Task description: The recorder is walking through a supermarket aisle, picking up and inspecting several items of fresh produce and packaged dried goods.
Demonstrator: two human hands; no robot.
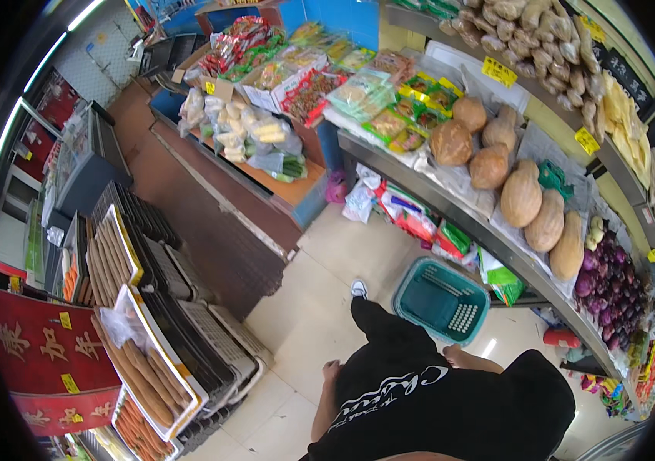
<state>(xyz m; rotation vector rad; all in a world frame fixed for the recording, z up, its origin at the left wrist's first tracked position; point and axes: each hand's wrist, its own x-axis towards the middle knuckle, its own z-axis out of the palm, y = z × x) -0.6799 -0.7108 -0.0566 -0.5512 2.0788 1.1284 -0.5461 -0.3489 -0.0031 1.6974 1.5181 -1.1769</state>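
My left hand (332, 369) hangs low beside my black shirt, over the tiled floor. Its fingers look bent, but I see nothing in them. On the other side, my right hand (454, 355) is just beyond the near rim of a green plastic basket (406, 288) on the floor; whether they touch is unclear. Part of that hand is too small to make out. The basket has slotted walls and stands beneath the steel-edged shelf (414, 184). One of my shoes (358, 289) shows ahead of my dark clothing.
Butternut-type squashes (544, 222) and purple onions (607, 282) line the right shelf, with ginger (526, 40) above. Bagged goods (408, 213) lie below. Stacked crates (212, 328) with long roots (146, 374) and carrots (138, 426) flank the left. A dark ramp (218, 248) leads ahead past bagged corn (270, 132).
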